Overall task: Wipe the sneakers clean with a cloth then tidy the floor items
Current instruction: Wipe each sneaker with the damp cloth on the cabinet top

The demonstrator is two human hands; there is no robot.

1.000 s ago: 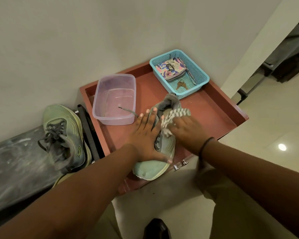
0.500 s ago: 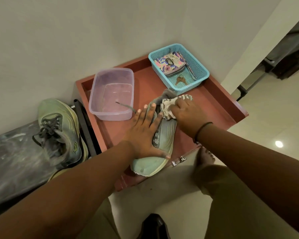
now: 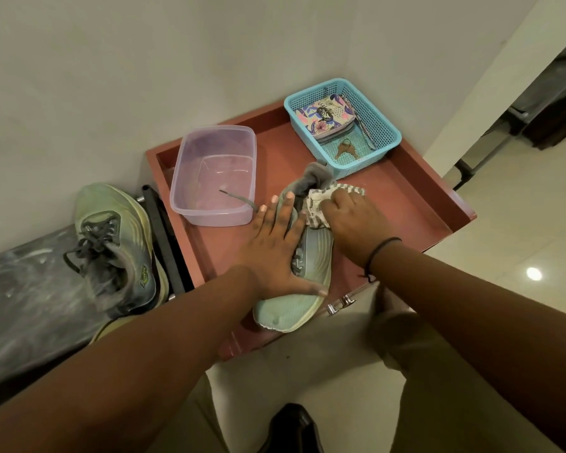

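Left hand (image 3: 272,256) flat, fingers straight, pressing sneaker (image 3: 303,282) on red counter (image 3: 399,204) | right hand (image 3: 353,220) fingers curled, gripping cloth (image 3: 317,204) against sneaker's heel beside left fingertips | second sneaker (image 3: 118,243) well left.

A person's left hand (image 3: 275,253) presses flat, fingers straight, on a pale green sneaker (image 3: 299,286) lying at the near edge of a reddish tray (image 3: 415,204), its toe overhanging that edge, while the right hand (image 3: 353,220) grips a striped cloth (image 3: 317,204) against the shoe's heel end. A clear plastic tub (image 3: 213,174) sits toward the tray's far left corner; a blue basket (image 3: 386,129) holding a patterned pouch (image 3: 324,116) and keys (image 3: 345,150) occupies the far right corner. A second sneaker (image 3: 118,243) rests left of the tray.
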